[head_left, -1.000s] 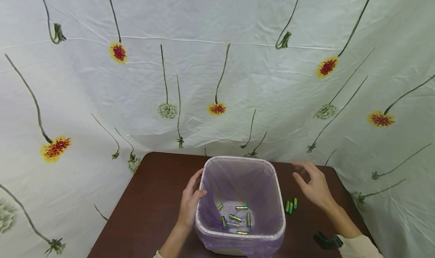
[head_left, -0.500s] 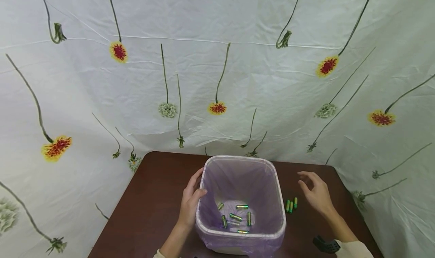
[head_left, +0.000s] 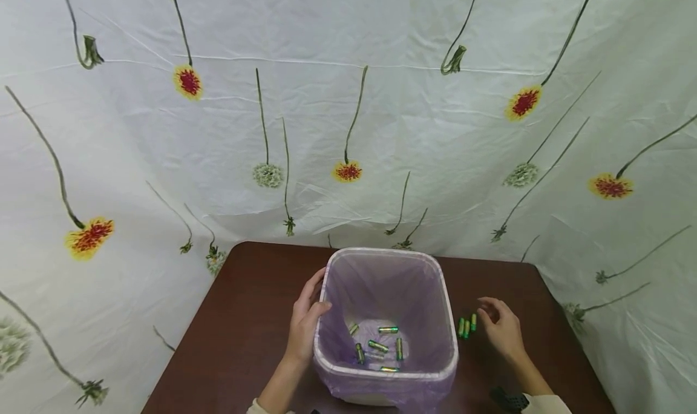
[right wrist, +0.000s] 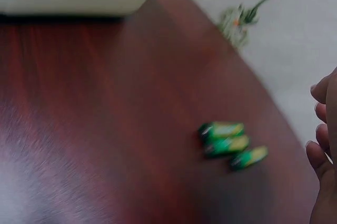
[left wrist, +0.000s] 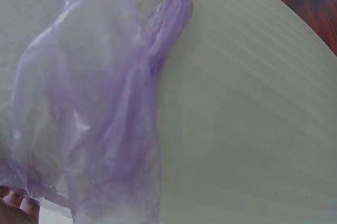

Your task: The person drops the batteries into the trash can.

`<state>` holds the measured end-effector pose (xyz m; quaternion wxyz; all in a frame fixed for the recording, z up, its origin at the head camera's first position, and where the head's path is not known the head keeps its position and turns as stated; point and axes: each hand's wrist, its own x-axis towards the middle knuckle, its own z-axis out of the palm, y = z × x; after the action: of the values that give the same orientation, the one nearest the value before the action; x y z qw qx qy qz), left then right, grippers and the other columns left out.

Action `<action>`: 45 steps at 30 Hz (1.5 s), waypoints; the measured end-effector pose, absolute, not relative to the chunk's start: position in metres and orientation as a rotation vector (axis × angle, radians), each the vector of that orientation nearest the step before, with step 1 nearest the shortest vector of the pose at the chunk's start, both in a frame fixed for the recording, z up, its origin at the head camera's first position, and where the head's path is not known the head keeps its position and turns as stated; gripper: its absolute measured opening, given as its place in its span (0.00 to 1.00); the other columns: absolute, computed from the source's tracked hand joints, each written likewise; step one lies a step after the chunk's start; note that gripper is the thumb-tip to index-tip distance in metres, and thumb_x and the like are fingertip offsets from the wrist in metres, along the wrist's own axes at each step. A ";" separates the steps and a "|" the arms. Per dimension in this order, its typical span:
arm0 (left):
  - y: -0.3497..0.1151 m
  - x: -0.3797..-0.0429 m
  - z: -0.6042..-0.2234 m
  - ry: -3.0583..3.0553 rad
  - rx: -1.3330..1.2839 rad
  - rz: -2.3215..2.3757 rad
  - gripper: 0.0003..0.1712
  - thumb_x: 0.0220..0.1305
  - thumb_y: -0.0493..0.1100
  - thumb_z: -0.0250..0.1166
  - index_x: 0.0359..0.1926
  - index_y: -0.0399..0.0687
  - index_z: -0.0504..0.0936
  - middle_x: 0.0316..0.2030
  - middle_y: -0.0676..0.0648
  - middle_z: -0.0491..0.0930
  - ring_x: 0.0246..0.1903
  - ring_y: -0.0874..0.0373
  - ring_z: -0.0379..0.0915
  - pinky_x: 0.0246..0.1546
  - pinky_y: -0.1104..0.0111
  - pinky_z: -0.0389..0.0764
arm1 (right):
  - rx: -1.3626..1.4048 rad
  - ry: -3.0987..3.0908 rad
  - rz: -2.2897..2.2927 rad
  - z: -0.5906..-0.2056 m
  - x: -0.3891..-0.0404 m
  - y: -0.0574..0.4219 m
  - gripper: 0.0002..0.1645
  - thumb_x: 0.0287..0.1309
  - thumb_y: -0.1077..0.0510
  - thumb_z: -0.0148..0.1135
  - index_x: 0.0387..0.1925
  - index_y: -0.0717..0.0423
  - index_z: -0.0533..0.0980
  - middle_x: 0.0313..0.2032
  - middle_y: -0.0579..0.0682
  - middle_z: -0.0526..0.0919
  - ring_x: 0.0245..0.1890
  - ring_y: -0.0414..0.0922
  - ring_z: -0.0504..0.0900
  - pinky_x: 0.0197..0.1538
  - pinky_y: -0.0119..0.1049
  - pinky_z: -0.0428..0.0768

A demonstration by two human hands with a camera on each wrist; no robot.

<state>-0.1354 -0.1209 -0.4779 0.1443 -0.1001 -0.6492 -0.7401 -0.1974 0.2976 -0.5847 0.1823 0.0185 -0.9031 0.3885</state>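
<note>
A bin [head_left: 446,317] lined with a thin purple bag stands at the table's front. My left hand [head_left: 305,323] grips its left rim, thumb over the edge and fingers along the outer wall. Several green-and-yellow batteries [head_left: 378,346] lie scattered on the bin's floor. To the right of the bin, three more batteries [head_left: 466,328] lie side by side on the table. My right hand [head_left: 503,329] hovers just right of these, fingers loosely bent and holding nothing. In the right wrist view its fingertips [right wrist: 317,153] show at the right edge, apart from the batteries.
The dark red-brown table [head_left: 245,317] has rounded back corners. A white cloth [head_left: 305,111] printed with flowers hangs behind it and at both sides. The purple bag [left wrist: 116,124] hangs in folds over the bin's pale outer wall. A dark strap [head_left: 509,397] sits at the right wrist.
My right hand has come down and toward the front, closer to the three batteries on the table. The left hand and the bin have stayed in place.
</note>
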 end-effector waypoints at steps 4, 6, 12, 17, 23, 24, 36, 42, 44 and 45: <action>-0.120 -0.136 -0.477 -1.877 -0.299 -2.119 0.36 0.60 0.28 0.51 0.73 0.33 0.68 0.67 0.33 0.71 0.61 0.46 0.71 0.54 0.69 0.76 | -0.064 -2.603 1.128 -0.606 -0.193 0.301 0.12 0.64 0.68 0.66 0.50 0.64 0.82 0.37 0.53 0.82 0.32 0.42 0.75 0.33 0.36 0.73; -0.121 -0.136 -0.477 -1.876 -0.297 -2.113 0.36 0.60 0.28 0.50 0.73 0.33 0.68 0.66 0.32 0.72 0.60 0.47 0.71 0.54 0.69 0.76 | -0.113 -2.633 1.135 -0.613 -0.192 0.302 0.12 0.65 0.66 0.66 0.50 0.64 0.82 0.38 0.53 0.82 0.32 0.43 0.75 0.32 0.37 0.73; -0.122 -0.136 -0.477 -1.879 -0.279 -2.117 0.36 0.60 0.28 0.51 0.73 0.34 0.68 0.66 0.32 0.72 0.60 0.45 0.71 0.54 0.68 0.77 | -0.216 -2.667 1.140 -0.630 -0.191 0.301 0.13 0.65 0.64 0.68 0.49 0.66 0.81 0.36 0.53 0.80 0.32 0.45 0.75 0.33 0.37 0.73; -0.122 -0.136 -0.477 -1.883 -0.262 -2.125 0.37 0.59 0.28 0.51 0.73 0.35 0.68 0.67 0.34 0.72 0.61 0.44 0.70 0.53 0.68 0.77 | -0.270 -2.663 1.124 -0.637 -0.192 0.298 0.14 0.65 0.62 0.67 0.49 0.68 0.81 0.36 0.55 0.80 0.33 0.48 0.76 0.35 0.41 0.72; -0.122 -0.136 -0.478 -1.878 -0.270 -2.126 0.37 0.59 0.28 0.51 0.73 0.35 0.69 0.67 0.34 0.72 0.61 0.44 0.70 0.54 0.68 0.77 | -0.317 -2.651 1.103 -0.638 -0.195 0.295 0.15 0.64 0.62 0.66 0.48 0.70 0.81 0.37 0.58 0.81 0.35 0.51 0.77 0.38 0.45 0.73; -0.122 -0.136 -0.478 -1.879 -0.272 -2.125 0.37 0.59 0.28 0.51 0.73 0.35 0.69 0.67 0.34 0.72 0.61 0.44 0.70 0.53 0.68 0.77 | -0.326 -2.653 1.103 -0.637 -0.196 0.294 0.15 0.64 0.62 0.65 0.48 0.70 0.81 0.37 0.59 0.82 0.35 0.52 0.78 0.39 0.46 0.73; -0.121 -0.135 -0.477 -1.882 -0.290 -2.137 0.37 0.59 0.28 0.51 0.73 0.35 0.68 0.67 0.34 0.72 0.61 0.45 0.70 0.54 0.68 0.77 | -0.404 -2.653 1.040 -0.635 -0.199 0.296 0.15 0.62 0.69 0.57 0.47 0.75 0.80 0.37 0.67 0.84 0.39 0.64 0.82 0.45 0.60 0.75; -0.122 -0.136 -0.478 -1.885 -0.289 -2.141 0.38 0.59 0.28 0.51 0.73 0.35 0.67 0.68 0.34 0.71 0.61 0.43 0.70 0.54 0.68 0.77 | -0.336 -2.683 1.064 -0.634 -0.196 0.305 0.15 0.68 0.68 0.53 0.51 0.72 0.80 0.43 0.72 0.82 0.44 0.66 0.79 0.49 0.64 0.72; -0.122 -0.136 -0.478 -1.885 -0.292 -2.141 0.38 0.59 0.28 0.51 0.74 0.36 0.67 0.68 0.34 0.71 0.62 0.43 0.69 0.54 0.68 0.77 | -0.307 -2.692 1.089 -0.633 -0.196 0.307 0.15 0.70 0.68 0.53 0.52 0.71 0.79 0.46 0.73 0.81 0.46 0.66 0.78 0.50 0.64 0.71; -0.122 -0.136 -0.478 -1.886 -0.294 -2.142 0.38 0.59 0.28 0.51 0.74 0.36 0.67 0.68 0.34 0.71 0.62 0.43 0.69 0.54 0.68 0.77 | -0.291 -2.695 1.099 -0.632 -0.195 0.308 0.15 0.70 0.68 0.53 0.53 0.71 0.79 0.47 0.73 0.80 0.46 0.66 0.78 0.50 0.64 0.71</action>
<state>-0.1359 -0.1221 -0.4778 0.1360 -0.1014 -0.6513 -0.7396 -0.1953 0.3084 -0.6320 0.1082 -0.0990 -0.9159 0.3736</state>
